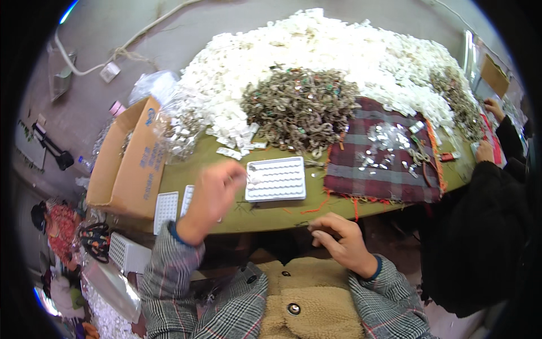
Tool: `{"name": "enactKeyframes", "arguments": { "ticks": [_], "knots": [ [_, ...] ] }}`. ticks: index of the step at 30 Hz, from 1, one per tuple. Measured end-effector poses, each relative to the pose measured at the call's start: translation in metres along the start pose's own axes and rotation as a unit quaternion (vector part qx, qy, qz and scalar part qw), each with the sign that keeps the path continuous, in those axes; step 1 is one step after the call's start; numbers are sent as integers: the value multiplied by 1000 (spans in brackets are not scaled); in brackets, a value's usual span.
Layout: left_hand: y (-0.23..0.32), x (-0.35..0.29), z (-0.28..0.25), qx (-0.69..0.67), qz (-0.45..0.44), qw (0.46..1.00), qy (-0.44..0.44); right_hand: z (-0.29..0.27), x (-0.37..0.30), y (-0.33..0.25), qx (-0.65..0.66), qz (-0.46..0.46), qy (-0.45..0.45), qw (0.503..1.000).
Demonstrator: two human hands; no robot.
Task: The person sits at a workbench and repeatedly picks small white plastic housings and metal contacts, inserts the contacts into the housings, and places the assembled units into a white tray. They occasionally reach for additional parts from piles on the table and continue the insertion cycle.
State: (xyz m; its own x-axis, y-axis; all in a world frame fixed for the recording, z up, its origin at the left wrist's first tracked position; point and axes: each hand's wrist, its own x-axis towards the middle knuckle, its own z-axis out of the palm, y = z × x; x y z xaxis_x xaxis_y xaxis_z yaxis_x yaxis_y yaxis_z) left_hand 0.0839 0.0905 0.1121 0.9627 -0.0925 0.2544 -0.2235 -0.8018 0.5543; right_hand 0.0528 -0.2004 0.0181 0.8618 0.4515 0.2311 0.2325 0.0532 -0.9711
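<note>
My left hand (pixel 212 198) is at the left edge of a white tray (pixel 275 198) with rows of small hollows. Its fingertips are drawn together and blurred by motion; whatever they pinch is too small to name. Lower right of the tray, above the table's front edge, my right hand (pixel 342 240) has its fingers curled toward the thumb. A tiny dark speck shows at those fingertips, and I cannot make out what it is. Behind the tray rises a heap of grey-brown twisted cord pieces (pixel 299 107) with shiny bits in it.
White small parts (pixel 339 51) form a big pile at the back. A dark plaid cloth (pixel 350 175) with clear bits lies right of the tray. A cardboard box (pixel 135 164) and a white perforated tray (pixel 166 212) are at left. A person in black (pixel 480 237) works at right.
</note>
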Motion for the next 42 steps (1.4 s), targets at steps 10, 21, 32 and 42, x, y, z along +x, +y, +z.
{"name": "enactKeyframes", "arguments": {
  "ticks": [10,21,32,42],
  "knots": [
    [46,-69,89,-534,-156,830,-42,8,0,-15,-146,-100,40,983],
    [17,-86,112,-752,-261,598,-99,-14,55,-20,-343,-181,13,922],
    [7,-87,109,-779,-243,564,-127,-32,113,23,-495,-79,110,858],
    [38,-70,126,-789,-247,535,-173,-31,18,-13,-271,-15,78,959]
  ]
}}
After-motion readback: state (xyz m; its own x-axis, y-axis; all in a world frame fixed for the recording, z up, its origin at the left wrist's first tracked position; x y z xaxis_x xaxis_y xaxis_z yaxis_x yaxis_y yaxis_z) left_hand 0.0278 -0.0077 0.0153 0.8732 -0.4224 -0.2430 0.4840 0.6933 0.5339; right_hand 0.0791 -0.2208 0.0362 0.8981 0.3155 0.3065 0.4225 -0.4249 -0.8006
